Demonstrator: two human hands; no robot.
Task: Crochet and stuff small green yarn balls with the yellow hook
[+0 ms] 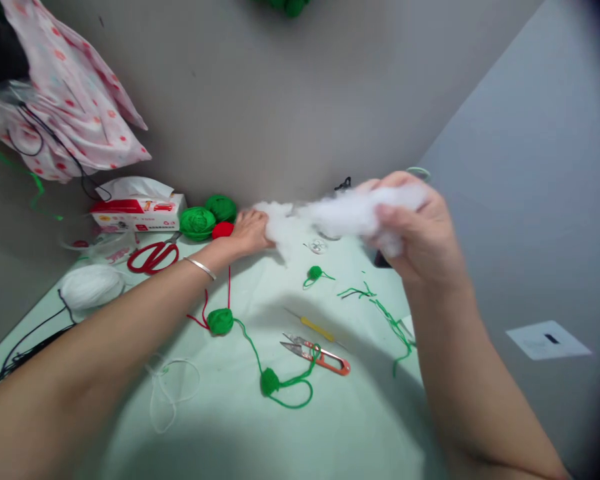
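Note:
White fluffy fiberfill stuffing (280, 230) lies near the back of the table. My left hand (251, 233) grips its left side with bent fingers. Raised above the table on the right, my right hand (420, 223) is closed on a stretched tuft of the same stuffing, and thin wisps seem to join the two parts. Closer to me sit a small green crocheted piece (221, 321) with red yarn ends and another green piece (269, 382) with a loop of yarn. A tiny green piece (315, 273) lies beyond them.
Orange thread snips (330, 360) and a yellow crochet hook (317, 329) lie mid-table. Green yarn scraps (393, 323) are at right. On the left are red-handled scissors (153, 257), a white yarn ball (92, 287), green yarn balls (198, 223) and a tissue box (140, 212).

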